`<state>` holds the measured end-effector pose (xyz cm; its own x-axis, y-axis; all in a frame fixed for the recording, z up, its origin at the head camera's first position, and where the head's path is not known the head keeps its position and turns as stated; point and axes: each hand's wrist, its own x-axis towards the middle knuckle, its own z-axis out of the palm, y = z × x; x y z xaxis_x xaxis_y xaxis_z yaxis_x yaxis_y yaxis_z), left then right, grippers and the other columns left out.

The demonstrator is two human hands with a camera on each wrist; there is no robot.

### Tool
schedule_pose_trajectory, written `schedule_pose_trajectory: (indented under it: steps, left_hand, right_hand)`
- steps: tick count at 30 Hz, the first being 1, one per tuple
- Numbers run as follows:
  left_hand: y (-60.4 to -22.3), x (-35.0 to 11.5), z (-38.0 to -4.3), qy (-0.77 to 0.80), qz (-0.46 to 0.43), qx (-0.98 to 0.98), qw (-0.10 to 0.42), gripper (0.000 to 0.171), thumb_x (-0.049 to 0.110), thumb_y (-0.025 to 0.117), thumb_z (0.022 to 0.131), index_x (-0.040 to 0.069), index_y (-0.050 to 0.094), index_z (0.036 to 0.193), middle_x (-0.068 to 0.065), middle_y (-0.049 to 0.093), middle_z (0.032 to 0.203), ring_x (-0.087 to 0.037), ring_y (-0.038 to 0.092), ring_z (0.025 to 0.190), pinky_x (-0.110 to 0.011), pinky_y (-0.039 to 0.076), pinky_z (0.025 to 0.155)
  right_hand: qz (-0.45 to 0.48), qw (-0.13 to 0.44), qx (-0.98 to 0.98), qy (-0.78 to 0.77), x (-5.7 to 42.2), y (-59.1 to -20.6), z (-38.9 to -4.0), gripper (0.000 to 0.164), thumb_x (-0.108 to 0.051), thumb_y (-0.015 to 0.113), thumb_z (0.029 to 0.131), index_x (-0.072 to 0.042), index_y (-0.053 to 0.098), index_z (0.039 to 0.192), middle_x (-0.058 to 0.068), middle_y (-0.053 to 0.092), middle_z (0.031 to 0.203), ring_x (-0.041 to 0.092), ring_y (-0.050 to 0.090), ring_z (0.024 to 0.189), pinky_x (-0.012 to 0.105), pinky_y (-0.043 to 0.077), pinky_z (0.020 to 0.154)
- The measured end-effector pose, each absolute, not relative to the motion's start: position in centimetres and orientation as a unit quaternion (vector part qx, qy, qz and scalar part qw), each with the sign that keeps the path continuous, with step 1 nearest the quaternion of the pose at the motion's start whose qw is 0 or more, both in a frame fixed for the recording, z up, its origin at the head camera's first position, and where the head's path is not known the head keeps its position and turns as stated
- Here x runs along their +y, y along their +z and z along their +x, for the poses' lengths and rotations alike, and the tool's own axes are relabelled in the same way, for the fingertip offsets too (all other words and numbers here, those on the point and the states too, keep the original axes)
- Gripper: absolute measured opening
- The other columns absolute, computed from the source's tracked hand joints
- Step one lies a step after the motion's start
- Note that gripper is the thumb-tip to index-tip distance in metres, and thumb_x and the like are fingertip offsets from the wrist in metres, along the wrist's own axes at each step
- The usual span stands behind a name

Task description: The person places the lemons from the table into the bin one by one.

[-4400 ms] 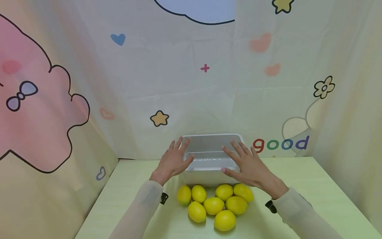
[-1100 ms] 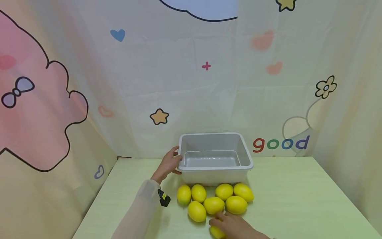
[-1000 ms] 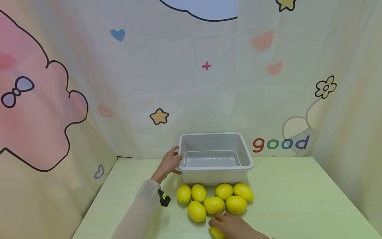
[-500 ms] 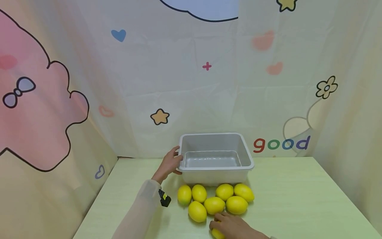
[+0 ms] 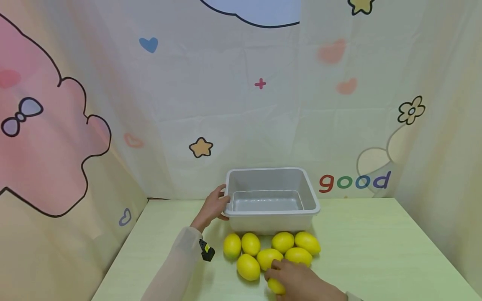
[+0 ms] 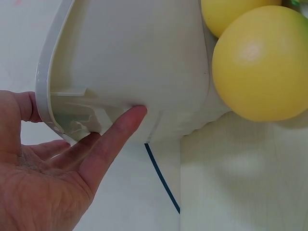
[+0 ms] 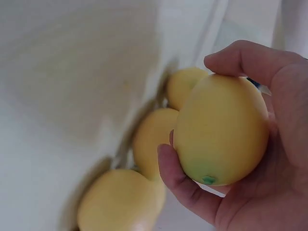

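Note:
A pale grey plastic tub stands at the back of the table against the curtain. My left hand grips its left rim; in the left wrist view the thumb of that hand is over the rim and the fingers lie under it along the outer wall. My right hand holds a lemon between thumb and curled fingers, near the front of the table. Several other yellow lemons lie grouped between that hand and the tub.
A pale green table carries everything. Behind it hangs a printed curtain with cartoon shapes, and more curtain closes off the right side. A black wrist camera sits on the left sleeve.
Both hands were spread over the tub at first. Since then the left took its rim, and the right went to the front lemon. Lately the right hand and its lemon moved slightly forward.

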<state>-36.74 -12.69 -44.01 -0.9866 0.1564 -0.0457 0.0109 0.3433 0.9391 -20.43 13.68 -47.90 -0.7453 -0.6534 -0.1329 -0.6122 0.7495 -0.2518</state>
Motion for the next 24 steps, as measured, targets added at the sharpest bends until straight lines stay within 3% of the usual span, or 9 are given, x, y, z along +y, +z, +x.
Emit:
schedule_pose_trajectory:
  steps: [3,6,11,18,24]
  left_hand:
    - [-44.2,-12.7,-36.7,0.571,0.051,0.817,0.064,0.064,0.025,0.05,0.096,0.016,0.028,0.155,-0.022,0.04,0.152,-0.047,0.058,0.119,-0.046,0.061,0.061]
    - [-44.3,-12.8,-36.8,0.572,0.054,0.816,0.064,0.064,0.025,0.05,0.096,0.017,0.028,0.155,-0.022,0.04,0.152,-0.047,0.057,0.12,-0.046,0.061,0.062]
    - [-44.4,-12.8,-36.8,0.573,0.058,0.815,0.061,0.063,0.025,0.05,0.096,0.017,0.029,0.155,-0.022,0.042,0.151,-0.047,0.058,0.119,-0.047,0.061,0.063]
    - [-44.5,-12.8,-36.9,0.573,0.057,0.816,0.062,0.064,0.026,0.05,0.096,0.017,0.028,0.155,-0.022,0.041,0.151,-0.046,0.058,0.119,-0.05,0.06,0.066]
    - [-44.6,-12.9,-37.0,0.575,0.053,0.814,0.065,0.064,0.025,0.052,0.096,0.017,0.028,0.155,-0.022,0.04,0.152,-0.044,0.058,0.119,-0.054,0.059,0.07]
  right_hand:
    - [-0.326,0.1,0.934,-0.105,13.8,-46.8,-20.4,0.037,-0.04,0.075,0.082,-0.035,0.064,0.116,-0.016,0.062,0.108,0.007,0.056,0.09,0.035,0.054,0.082]
    - [-0.328,0.061,0.936,-0.113,14.1,-45.8,-20.5,0.037,-0.036,0.076,0.08,-0.033,0.065,0.115,-0.013,0.062,0.111,0.011,0.058,0.095,0.038,0.054,0.078]
    - [-0.34,-0.014,0.933,-0.119,14.7,-44.2,-20.8,0.035,-0.03,0.077,0.075,-0.029,0.065,0.107,-0.013,0.057,0.099,0.008,0.054,0.084,0.028,0.046,0.063]
    - [-0.336,-0.086,0.932,-0.108,15.1,-41.9,-21.5,0.035,-0.03,0.078,0.073,-0.027,0.065,0.105,-0.011,0.059,0.099,0.009,0.054,0.081,0.027,0.048,0.062]
    - [-0.334,-0.109,0.93,-0.111,15.4,-40.2,-22.5,0.035,-0.028,0.079,0.073,-0.025,0.065,0.105,-0.011,0.056,0.095,0.008,0.05,0.078,0.023,0.041,0.058]
